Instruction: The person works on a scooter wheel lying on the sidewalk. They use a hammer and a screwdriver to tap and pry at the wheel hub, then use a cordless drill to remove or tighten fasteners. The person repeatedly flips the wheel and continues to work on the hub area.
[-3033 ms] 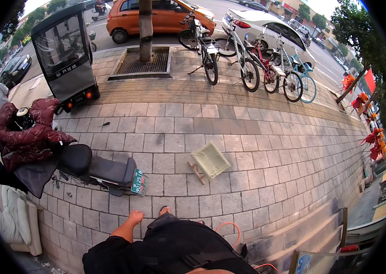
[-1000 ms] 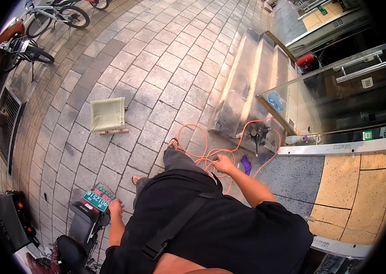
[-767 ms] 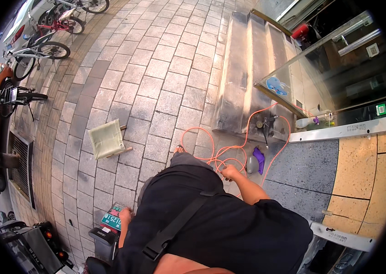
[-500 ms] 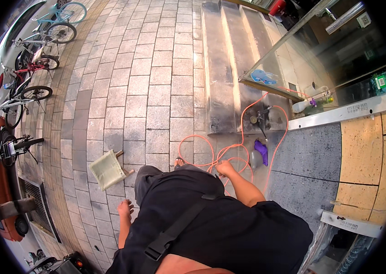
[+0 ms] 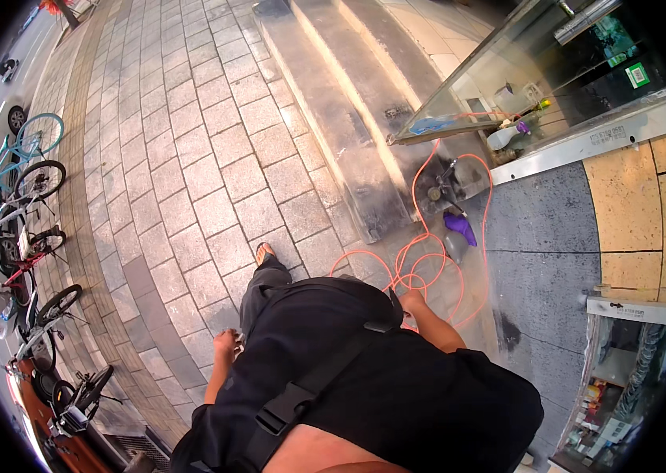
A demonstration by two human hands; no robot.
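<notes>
My left hand [image 5: 226, 345] hangs at my left side over the paving, fingers loosely curled and apart, with nothing seen in them. Low at my right side, my right hand [image 5: 412, 303] is closed and partly hidden by my black shirt; what it holds, if anything, does not show. Just beyond it, loops of an orange hose [image 5: 414, 276] lie on the ground, overlapping my hand in view, so contact cannot be told. The hose runs up to a black fitting [image 5: 437, 191] on the lowest step. Beside that lie a purple cloth-like thing [image 5: 461, 229] and a greyish, bottle-like thing [image 5: 455, 249].
Stone steps [image 5: 349, 110] rise ahead on the right, beside a tilted glass panel [image 5: 498, 79]. A spray bottle [image 5: 504, 137] with a purple head stands behind the glass. Bicycles [image 5: 41, 181] and cars line the left. My foot [image 5: 264, 252] is on the paving ahead.
My view has turned, and one foot now shows further ahead on the paving. The pale green folding stool has left the view. My right hand is now more hidden by my shirt.
</notes>
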